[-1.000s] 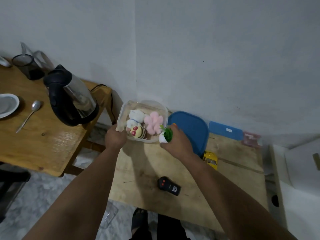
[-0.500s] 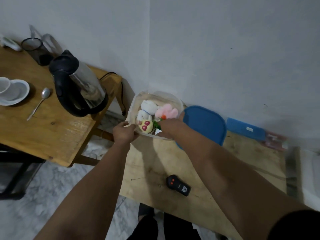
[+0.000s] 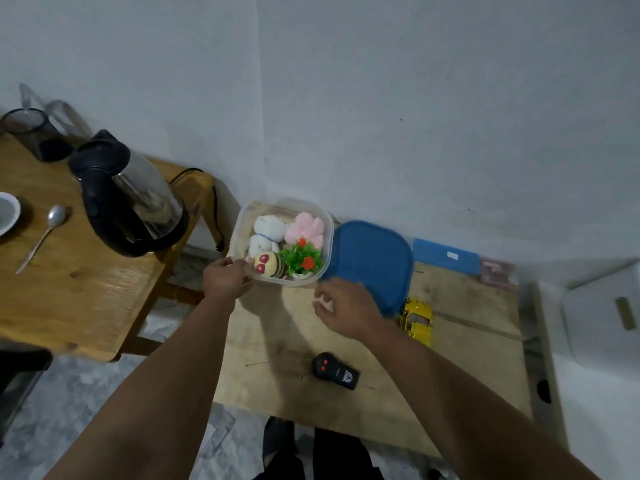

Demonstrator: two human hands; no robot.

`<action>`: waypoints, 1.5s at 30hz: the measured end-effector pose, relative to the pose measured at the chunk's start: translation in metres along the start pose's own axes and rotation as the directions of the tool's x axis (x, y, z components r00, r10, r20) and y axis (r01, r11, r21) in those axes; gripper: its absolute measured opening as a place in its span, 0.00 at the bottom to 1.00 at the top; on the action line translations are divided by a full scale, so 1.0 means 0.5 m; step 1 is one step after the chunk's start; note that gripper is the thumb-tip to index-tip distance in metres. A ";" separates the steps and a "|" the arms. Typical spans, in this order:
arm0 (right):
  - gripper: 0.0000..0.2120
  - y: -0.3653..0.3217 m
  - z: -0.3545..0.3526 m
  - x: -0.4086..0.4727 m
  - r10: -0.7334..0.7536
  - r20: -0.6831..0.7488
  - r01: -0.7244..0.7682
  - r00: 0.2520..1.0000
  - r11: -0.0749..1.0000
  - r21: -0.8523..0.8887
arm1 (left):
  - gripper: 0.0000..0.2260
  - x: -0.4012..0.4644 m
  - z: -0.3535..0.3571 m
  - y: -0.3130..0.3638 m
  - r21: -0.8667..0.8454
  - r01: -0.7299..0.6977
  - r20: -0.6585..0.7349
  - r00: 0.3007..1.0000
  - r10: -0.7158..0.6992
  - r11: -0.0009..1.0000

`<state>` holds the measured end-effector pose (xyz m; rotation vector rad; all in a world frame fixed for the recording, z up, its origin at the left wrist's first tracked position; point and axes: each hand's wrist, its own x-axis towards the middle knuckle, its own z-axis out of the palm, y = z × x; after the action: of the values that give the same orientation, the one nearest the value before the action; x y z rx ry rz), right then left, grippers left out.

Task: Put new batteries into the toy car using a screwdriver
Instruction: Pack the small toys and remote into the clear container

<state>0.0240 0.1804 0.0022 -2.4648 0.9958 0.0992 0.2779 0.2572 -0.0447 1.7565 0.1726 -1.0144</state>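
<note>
Preparatory stage of the battery change. The left hand (image 3: 225, 278) holds the near-left rim of a clear plastic container (image 3: 242, 220) filled with small plush toys (image 3: 268, 225) and a little artificial plant (image 3: 302, 257). The right hand (image 3: 346, 308) hovers just short of the container's near-right corner, fingers loosely curled around nothing, over the near edge of the blue lid (image 3: 372, 261). The yellow toy car (image 3: 417, 320) lies on the wooden worktop (image 3: 467, 341) immediately right of the right hand, beside the lid; a black remote control (image 3: 335, 370) with two red buttons lies nearer the person, below that hand. No screwdriver or battery can be made out. Judged from this layout, the clutter is being put away and the car itself is untouched; the next move would call for closing or setting aside the container, then locating the screwdriver and turning the car over to reach its battery cover. The remote bears a pale marking, too small to read; no other writing is legible.
</note>
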 end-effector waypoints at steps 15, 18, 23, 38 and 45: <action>0.27 0.002 0.097 -0.132 0.100 0.207 -0.114 0.973 0.992 0.059 | 0.29 -0.014 -0.024 -0.020 0.003 -0.001 0.111 0.994 0.001 1.000; 0.27 -0.024 0.023 -0.082 0.111 0.045 -0.118 0.993 0.971 0.207 | 0.30 -0.007 -0.030 -0.019 0.017 0.008 0.131 0.991 -0.010 1.000; 0.27 -0.035 -0.078 0.079 0.221 -0.115 -0.179 0.968 0.938 0.296 | 0.27 -0.009 -0.031 0.005 0.282 -0.124 0.122 0.988 0.093 0.951; 0.27 0.019 -0.134 0.319 0.088 0.069 -0.075 0.994 0.982 -0.171 | 0.21 0.063 0.080 0.166 0.785 -0.516 0.620 0.642 0.451 -0.343; 0.24 0.024 -0.106 0.336 0.079 -0.048 -0.083 0.996 0.994 -0.072 | 0.07 0.088 0.123 0.177 0.745 -0.318 0.608 0.687 0.399 -0.587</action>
<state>0.1333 0.0420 0.0043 -2.5038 1.1310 0.1093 0.3207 0.1523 -0.0179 2.8250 -2.0787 -0.0851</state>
